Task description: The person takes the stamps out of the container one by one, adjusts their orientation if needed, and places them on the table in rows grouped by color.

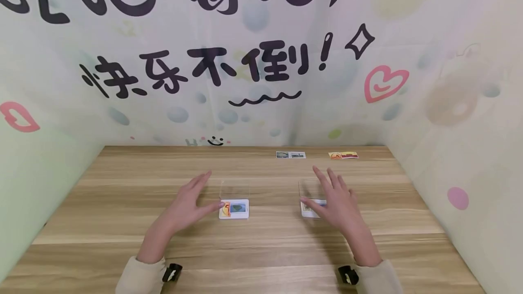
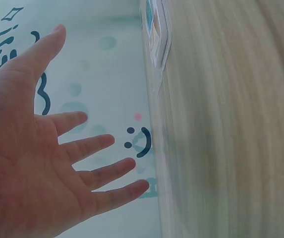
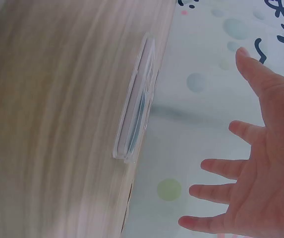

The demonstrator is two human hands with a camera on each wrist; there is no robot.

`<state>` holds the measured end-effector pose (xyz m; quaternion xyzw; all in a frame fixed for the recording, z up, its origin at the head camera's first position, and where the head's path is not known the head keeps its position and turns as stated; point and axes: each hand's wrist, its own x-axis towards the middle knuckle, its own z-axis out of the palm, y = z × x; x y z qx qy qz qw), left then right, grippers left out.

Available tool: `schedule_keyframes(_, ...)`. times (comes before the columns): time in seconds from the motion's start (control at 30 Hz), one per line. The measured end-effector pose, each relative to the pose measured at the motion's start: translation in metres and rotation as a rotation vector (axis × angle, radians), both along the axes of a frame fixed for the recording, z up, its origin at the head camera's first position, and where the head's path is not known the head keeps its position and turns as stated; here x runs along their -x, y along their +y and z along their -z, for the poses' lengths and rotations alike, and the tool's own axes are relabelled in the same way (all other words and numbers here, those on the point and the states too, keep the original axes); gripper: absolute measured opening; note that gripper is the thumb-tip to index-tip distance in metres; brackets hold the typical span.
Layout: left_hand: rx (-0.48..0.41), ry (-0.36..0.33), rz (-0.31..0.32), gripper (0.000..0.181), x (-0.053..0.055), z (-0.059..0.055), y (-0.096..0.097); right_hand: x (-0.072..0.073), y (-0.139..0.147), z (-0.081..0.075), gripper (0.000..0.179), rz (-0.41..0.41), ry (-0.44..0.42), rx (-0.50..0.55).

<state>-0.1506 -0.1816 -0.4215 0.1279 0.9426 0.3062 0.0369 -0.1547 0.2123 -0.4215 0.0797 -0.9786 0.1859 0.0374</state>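
A small clear plastic case [image 1: 241,216] lies on the table with its transparent lid [image 1: 234,189] folded back. Stamp-like pictures [image 1: 238,208], one blue and one orange, show inside it. My left hand [image 1: 189,205] hovers at its left, fingers spread, thumb tip overlapping the case's corner in the head view. A similar case [image 1: 310,215] lies to the right, its lid [image 1: 307,188] also back. Over this one is my right hand [image 1: 337,198], which hides much of it. Both palms hold nothing; the right wrist view shows the case [image 3: 134,99] apart from the spread fingers [image 3: 218,193].
At the table's far edge lie a pair of grey-blue stamp-like pieces [image 1: 290,154] and, farther right, an orange and yellow pair [image 1: 343,155]. The wooden table [image 1: 273,248] meets a printed cloth wall [image 1: 163,130] at the back, with pale walls at both sides.
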Motion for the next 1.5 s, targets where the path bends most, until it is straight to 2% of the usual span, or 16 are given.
schedule_keyframes(0.27, -0.014, -0.031, 0.01, 0.098, -0.002, -0.001, 0.003, 0.0, -0.003, 0.001, 0.087, -0.009, 0.015, -0.005)
schedule_keyframes(0.63, -0.019, 0.002, 0.029, 0.099, -0.002, 0.003, 0.003, 0.001, -0.009, -0.002, 0.084, -0.041, 0.026, 0.027)
schedule_keyframes(0.93, -0.037, -0.032, 0.025, 0.098, -0.004, 0.004, 0.003, 0.001, -0.016, -0.003, 0.079, -0.07, 0.041, 0.043)
schedule_keyframes(1.5, -0.068, -0.019, 0.024, 0.095, -0.007, 0.012, 0.003, 0.003, -0.031, -0.003, 0.073, -0.105, 0.033, 0.077)
